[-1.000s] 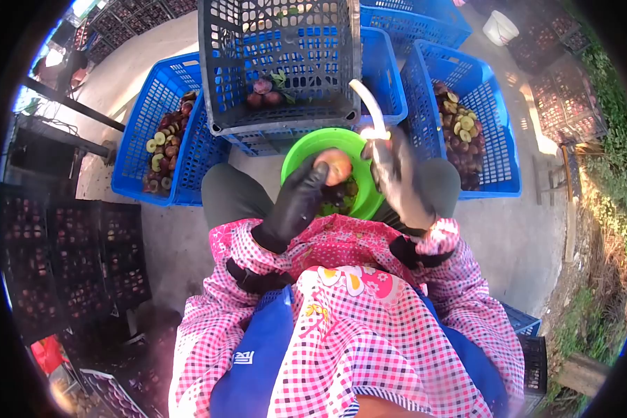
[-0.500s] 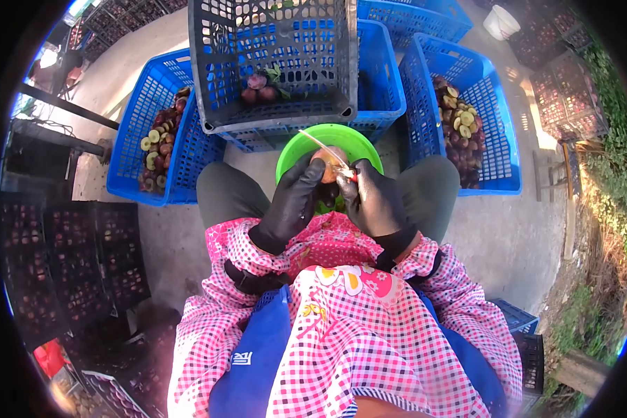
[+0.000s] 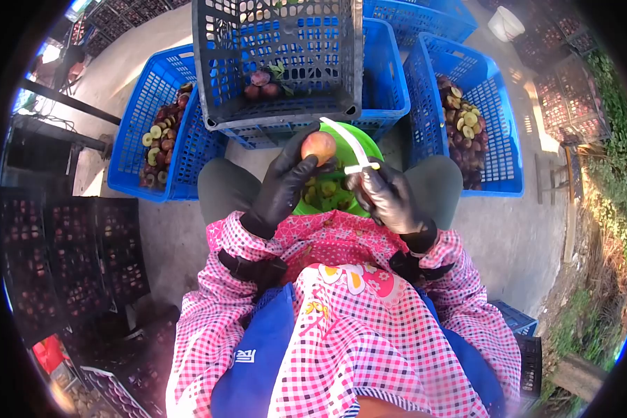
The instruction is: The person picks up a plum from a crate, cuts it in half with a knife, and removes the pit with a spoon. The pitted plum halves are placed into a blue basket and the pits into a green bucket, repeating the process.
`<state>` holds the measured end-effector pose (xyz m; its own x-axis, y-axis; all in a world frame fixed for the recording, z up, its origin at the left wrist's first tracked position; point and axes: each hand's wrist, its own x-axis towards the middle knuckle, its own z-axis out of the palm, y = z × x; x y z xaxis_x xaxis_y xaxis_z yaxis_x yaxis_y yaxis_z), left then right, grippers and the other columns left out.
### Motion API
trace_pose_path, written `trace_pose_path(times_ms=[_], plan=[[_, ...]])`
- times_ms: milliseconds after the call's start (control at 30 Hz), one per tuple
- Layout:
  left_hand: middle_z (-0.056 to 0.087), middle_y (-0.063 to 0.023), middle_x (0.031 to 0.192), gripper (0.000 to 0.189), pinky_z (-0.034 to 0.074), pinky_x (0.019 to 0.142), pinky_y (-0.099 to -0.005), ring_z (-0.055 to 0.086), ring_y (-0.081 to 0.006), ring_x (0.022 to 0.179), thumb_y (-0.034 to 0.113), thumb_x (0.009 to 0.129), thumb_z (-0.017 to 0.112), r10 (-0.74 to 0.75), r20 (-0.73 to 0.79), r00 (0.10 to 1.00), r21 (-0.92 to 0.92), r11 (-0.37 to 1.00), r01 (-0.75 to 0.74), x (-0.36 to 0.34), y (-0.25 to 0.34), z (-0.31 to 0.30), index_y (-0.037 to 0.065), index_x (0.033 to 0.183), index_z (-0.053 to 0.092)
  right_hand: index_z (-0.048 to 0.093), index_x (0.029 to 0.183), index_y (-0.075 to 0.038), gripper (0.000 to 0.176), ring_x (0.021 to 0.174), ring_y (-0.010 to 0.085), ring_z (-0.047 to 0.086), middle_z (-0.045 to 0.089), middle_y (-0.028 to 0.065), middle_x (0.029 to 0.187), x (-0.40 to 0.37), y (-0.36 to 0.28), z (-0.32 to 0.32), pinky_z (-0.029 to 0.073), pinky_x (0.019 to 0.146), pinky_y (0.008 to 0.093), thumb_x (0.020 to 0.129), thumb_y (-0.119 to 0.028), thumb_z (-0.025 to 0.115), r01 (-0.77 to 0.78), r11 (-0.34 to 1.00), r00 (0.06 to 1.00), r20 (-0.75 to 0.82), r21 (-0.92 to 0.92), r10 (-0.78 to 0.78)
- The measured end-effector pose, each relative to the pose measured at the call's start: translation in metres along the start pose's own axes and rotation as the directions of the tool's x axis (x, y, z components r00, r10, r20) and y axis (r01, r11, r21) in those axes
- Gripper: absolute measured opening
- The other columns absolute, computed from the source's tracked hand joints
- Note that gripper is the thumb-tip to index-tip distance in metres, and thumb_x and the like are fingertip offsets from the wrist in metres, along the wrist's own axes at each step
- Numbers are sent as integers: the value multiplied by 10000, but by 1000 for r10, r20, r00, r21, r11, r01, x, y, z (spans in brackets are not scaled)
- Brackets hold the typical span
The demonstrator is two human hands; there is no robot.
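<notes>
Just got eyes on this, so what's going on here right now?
A person is seated over a green bowl that has cut fruit pieces in it. The gloved left hand holds a round reddish fruit, and the gloved right hand grips a knife, its blade up and apart from the fruit. Ahead, a black crate holds a few whole fruits; blue crates on either side hold heaps of fruit, some pieces cut.

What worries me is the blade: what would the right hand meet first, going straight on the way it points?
Most likely the reddish fruit in the left hand: the right hand, holding the knife, points towards it. Relative depth is unclear, so it might pass above or below.
</notes>
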<state>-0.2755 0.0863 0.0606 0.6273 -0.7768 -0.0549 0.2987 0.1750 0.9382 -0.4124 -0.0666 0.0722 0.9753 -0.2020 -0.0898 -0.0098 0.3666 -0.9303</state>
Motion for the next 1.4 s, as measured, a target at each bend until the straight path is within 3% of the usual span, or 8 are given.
trace_pose_path(times_ms=[133, 700, 900, 967, 1067, 1200, 1300, 1400], plan=[[527, -121, 1306, 507, 429, 1031, -356, 520, -205, 1200, 194, 975, 560, 18, 16, 1000, 102, 995, -20, 5, -1, -13, -20, 1401, 390, 543, 1047, -42, 190, 763, 401, 646, 636, 213, 820, 1, -3, 13, 488, 616, 446, 936, -191, 580, 221, 591, 934, -5, -776, -356], [582, -92, 1239, 454, 425, 996, -320, 541, -144, 1140, 261, 971, 583, -25, -3, 1000, 211, 977, 25, -6, -2, 4, -21, 1317, 496, 517, 1019, -15, 237, 632, 410, 627, 631, 213, 700, 9, 37, 24, 483, 570, 500, 946, -237, 551, 42, 434, 956, -89, -900, -279], [577, -85, 1231, 460, 407, 1014, -344, 550, -198, 1149, 342, 1009, 499, -315, 103, 943, -576, 754, 315, 1, -16, 11, 2, 1318, 471, 518, 1019, -12, 225, 635, 413, 623, 622, 217, 690, 9, 47, 23, 477, 560, 499, 930, -211, 572, 128, 462, 912, -79, -877, -403], [578, -94, 1238, 440, 414, 1006, -338, 557, -197, 1137, 338, 1017, 483, 27, -57, 998, 298, 954, -9, -3, -6, 19, 12, 1312, 477, 520, 1027, -20, 236, 643, 416, 623, 621, 221, 696, 9, 47, 20, 478, 560, 493, 924, -221, 586, 155, 522, 915, -77, -839, -397], [573, -93, 1249, 434, 419, 988, -320, 551, -163, 1130, 347, 1013, 490, 336, 41, 941, 712, 651, -264, -3, -3, 16, 13, 1290, 498, 516, 1022, -19, 238, 644, 420, 621, 621, 223, 705, 4, 37, 22, 475, 559, 493, 925, -222, 591, 240, 546, 890, -43, -802, -454], [573, -141, 1257, 437, 394, 1023, -349, 544, -230, 1160, 331, 973, 555, -57, -24, 998, -226, 973, 50, -3, -5, 18, 11, 1268, 517, 510, 1020, -16, 215, 647, 420, 621, 621, 218, 708, 6, 38, 24, 473, 566, 494, 932, -200, 580, 219, 524, 891, -51, -823, -452], [571, -157, 1261, 443, 381, 1039, -370, 540, -265, 1173, 336, 957, 581, -104, -80, 991, -30, 994, 102, -2, -7, 10, 7, 1250, 531, 506, 1021, -11, 201, 660, 416, 624, 625, 214, 716, 3, 32, 27, 472, 577, 487, 939, -184, 569, 175, 580, 914, -88, -796, -396], [585, -126, 1235, 437, 419, 992, -351, 563, -205, 1122, 335, 944, 611, 480, 158, 863, 761, 498, -416, -1, -1, 7, 14, 1233, 544, 505, 1020, -11, 198, 667, 409, 626, 628, 207, 718, 0, 29, 29, 469, 580, 478, 946, -186, 561, 229, 633, 912, -65, -740, -406]])
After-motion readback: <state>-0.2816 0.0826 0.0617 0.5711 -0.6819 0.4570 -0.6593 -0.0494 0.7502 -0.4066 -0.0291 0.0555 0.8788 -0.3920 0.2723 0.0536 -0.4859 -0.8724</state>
